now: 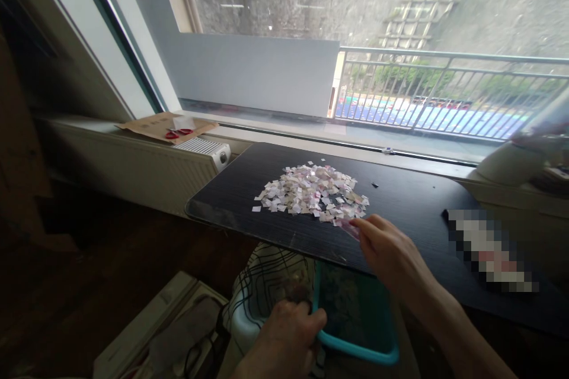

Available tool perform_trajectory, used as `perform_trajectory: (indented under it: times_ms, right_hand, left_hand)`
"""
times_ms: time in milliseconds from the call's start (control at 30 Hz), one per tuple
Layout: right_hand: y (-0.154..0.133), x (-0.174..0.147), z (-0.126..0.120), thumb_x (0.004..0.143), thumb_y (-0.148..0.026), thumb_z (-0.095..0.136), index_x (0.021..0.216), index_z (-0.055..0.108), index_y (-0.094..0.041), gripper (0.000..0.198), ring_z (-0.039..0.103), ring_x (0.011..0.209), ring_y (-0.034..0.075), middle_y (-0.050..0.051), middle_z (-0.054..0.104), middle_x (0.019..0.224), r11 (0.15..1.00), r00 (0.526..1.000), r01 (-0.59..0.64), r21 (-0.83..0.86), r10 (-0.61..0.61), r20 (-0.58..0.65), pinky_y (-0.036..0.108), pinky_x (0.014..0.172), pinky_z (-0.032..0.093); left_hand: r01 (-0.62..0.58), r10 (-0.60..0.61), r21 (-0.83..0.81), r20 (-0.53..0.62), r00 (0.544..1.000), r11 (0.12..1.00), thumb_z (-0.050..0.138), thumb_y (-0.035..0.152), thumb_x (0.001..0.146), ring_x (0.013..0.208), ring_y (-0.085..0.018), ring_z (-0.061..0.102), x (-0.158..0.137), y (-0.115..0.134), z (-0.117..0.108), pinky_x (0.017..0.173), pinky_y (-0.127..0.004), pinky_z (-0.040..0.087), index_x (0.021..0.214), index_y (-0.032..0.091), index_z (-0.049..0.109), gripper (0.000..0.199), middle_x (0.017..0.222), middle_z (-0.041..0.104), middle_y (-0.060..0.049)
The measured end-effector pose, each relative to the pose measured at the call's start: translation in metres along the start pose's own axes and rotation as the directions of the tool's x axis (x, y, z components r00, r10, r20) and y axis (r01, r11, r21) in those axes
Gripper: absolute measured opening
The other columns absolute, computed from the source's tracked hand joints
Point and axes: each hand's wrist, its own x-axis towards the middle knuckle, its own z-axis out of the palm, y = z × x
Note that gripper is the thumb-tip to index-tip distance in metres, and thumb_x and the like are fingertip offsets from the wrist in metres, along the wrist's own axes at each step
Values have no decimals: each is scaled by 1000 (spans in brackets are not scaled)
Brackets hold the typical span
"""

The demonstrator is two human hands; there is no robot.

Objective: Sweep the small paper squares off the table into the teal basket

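A heap of small square paper scraps (306, 189), whitish and pale pink, lies on the dark table (231, 189). My right hand (391, 249) is at the near right edge of the heap, its thumb and fingers closed on a thin pinkish flat piece (350, 228). That piece touches or nearly touches the closest scraps. Below the table edge, my left hand (291, 331) is closed on the rim of a teal plastic basket (355, 355). Pale bits, dimly lit, show inside the basket.
Red-handled scissors (179, 133) rest on brown cardboard (151, 126) upon the radiator (133, 157) at the left. A blurred-out oblong object (489, 251) lies on the table's right side. Checked cloth (262, 272) hangs beside the basket. Behind the table is a window.
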Motion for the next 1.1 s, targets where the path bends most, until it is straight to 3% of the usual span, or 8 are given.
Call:
perform_trajectory:
  times_ms: [233,367,533,1100]
  right_hand:
    - [24,-2,-7,89,-16,38,106,62,-21,30,57,80,17,5,59,89,995,995,0,-96,9,102,27,68,40]
    - [28,-10,-16,89,-19,38,103,63,-21,29,57,76,16,4,60,87,997,993,-41,-60,47,105,26,66,39]
    - [32,-9,-21,86,-16,40,99,65,-19,29,58,74,15,4,61,86,997,986,-80,-16,82,146,25,67,38]
    - [41,-16,-28,84,-18,42,96,68,-18,29,60,75,16,5,65,87,978,970,-207,-9,207,128,25,66,39]
  left_hand:
    - [16,-16,2,72,997,1000,56,17,72,81,-28,62,2,-2,-4,70,-37,48,92,24,57,21,89,64,-5]
    - [3,-5,39,47,999,999,53,15,73,79,-26,62,2,-1,-2,69,-36,48,93,24,56,22,86,63,-4]
    - [19,-25,54,111,994,998,51,14,74,81,-27,61,1,2,-6,71,-37,47,93,24,55,22,89,63,-4]
    - [5,-13,64,126,992,998,51,11,71,83,-27,60,2,-3,-2,72,-36,45,96,25,53,29,90,61,-4]
